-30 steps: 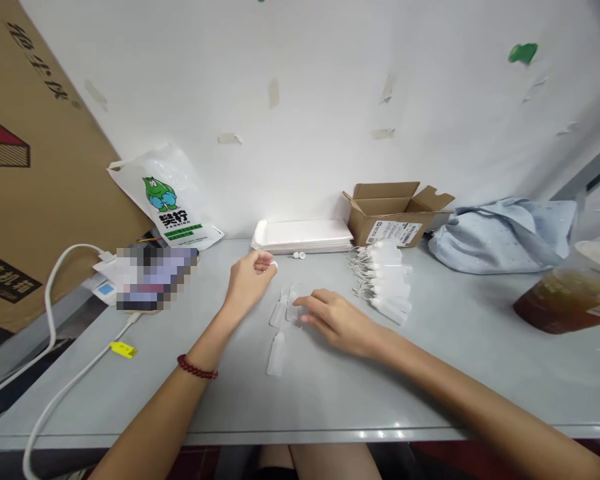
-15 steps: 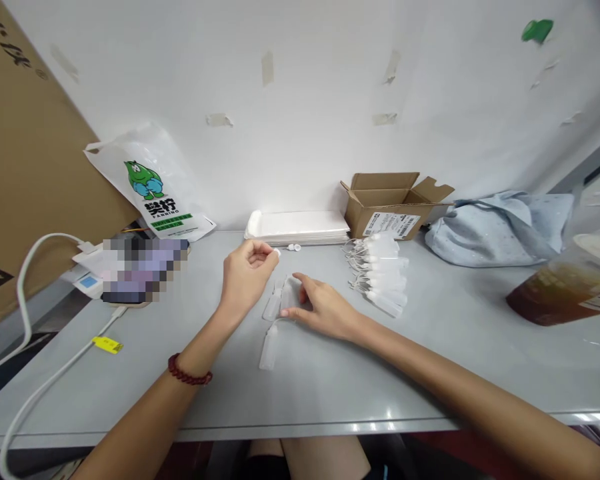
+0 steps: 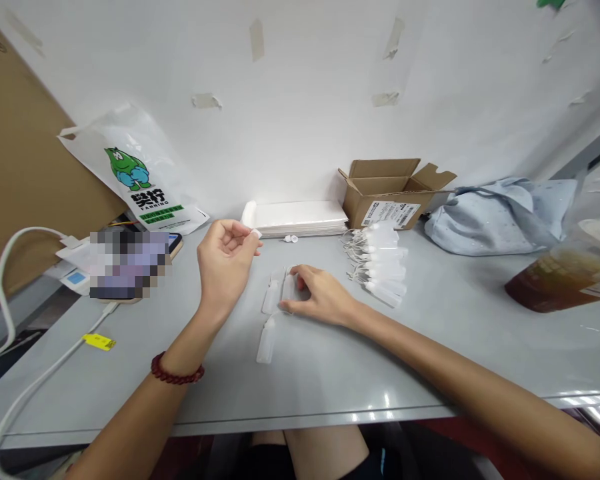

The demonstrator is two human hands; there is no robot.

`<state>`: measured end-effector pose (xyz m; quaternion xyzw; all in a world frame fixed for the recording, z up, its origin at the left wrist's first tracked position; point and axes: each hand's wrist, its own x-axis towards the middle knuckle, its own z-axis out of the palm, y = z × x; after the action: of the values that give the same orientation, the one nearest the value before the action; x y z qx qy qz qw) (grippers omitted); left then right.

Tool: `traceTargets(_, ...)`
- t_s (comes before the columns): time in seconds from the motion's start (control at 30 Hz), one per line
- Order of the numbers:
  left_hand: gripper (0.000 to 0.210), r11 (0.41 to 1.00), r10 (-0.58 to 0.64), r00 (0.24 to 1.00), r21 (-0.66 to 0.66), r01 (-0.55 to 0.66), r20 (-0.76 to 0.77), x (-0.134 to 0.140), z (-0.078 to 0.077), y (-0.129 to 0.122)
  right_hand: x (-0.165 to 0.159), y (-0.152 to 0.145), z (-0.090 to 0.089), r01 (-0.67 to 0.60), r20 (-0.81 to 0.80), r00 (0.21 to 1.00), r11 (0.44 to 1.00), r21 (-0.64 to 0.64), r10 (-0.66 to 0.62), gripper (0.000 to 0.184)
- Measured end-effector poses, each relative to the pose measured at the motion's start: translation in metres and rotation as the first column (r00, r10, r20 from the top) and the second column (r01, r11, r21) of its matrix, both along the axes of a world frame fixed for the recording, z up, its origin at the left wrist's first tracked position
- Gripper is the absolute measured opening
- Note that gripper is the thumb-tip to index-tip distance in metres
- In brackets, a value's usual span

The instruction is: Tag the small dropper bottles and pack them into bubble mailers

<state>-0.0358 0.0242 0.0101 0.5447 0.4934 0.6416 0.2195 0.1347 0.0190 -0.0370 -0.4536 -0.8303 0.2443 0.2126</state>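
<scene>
My left hand [image 3: 225,263] is raised over the table with thumb and fingers closed in a pinch on a small white piece [image 3: 256,233]. My right hand [image 3: 323,293] rests on the tabletop, its thumb and fingertips around a translucent plastic tag [image 3: 289,287], partly hidden by the fingers. Just left of it lies another translucent tag [image 3: 271,295]. A third tag [image 3: 265,341], with a narrow neck and thin cord, lies nearer to me. To the right of my right hand is a fanned stack of similar tags [image 3: 383,257], their cords pointing left.
Near the wall lie small white pieces [image 3: 291,239] in front of a white stack of sheets [image 3: 295,217]. An opened cardboard box [image 3: 380,207], a blue cloth bag [image 3: 495,223] and a drink cup [image 3: 545,283] stand right. At left are a phone [image 3: 165,257], cable [image 3: 10,267] and plastic bag [image 3: 135,173].
My left hand has moved left and up with the small white piece, away from the tags. My right hand stays at the same tag. The view has tilted slightly down.
</scene>
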Motion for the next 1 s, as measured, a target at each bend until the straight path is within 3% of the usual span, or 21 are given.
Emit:
traceTargets(0.07, 0.021, 0.999, -0.028, 0.999, -0.022, 0.028, 0.033, -0.003, 0.0, 0.001, 0.005, 0.001, 0.003, 0.04, -0.099, 0.994, 0.999, -0.026, -0.042, 0.049)
traceTargets(0.17, 0.029, 0.976, -0.116, 0.986, -0.169, 0.136, 0.123, -0.008, 0.001, 0.002, 0.015, 0.001, 0.007, 0.08, -0.287, 0.953, 0.994, -0.069, -0.097, 0.05)
traceTargets(0.37, 0.027, 0.787, -0.365, 0.901, -0.439, 0.434, 0.236, -0.003, -0.006, -0.001, 0.026, -0.001, 0.012, 0.049, -0.637, 0.748, 0.972, -0.23, -0.188, 0.052)
traceTargets(0.47, 0.021, 0.729, -0.413, 0.881, -0.495, 0.473, 0.233, 0.003, -0.011, -0.003, 0.027, -0.004, 0.015, 0.061, -0.64, 0.738, 0.966, -0.251, -0.213, 0.045)
traceTargets(0.63, 0.021, 0.705, -0.421, 0.861, -0.494, 0.509, 0.286, 0.008, -0.015, -0.004, 0.027, -0.011, 0.02, 0.063, -0.582, 0.793, 0.974, -0.216, -0.18, 0.04)
traceTargets(0.87, 0.021, 0.555, -0.522, 0.696, -0.424, 0.716, 0.493, 0.004, -0.016, 0.001, 0.026, -0.015, 0.025, -0.195, -0.641, 0.763, 0.914, -0.355, -0.086, 0.037)
traceTargets(1.0, 0.021, 0.558, -0.511, 0.701, -0.428, 0.711, 0.498, -0.001, -0.015, 0.004, 0.027, -0.015, 0.026, -0.22, -0.645, 0.756, 0.885, -0.409, -0.11, 0.033)
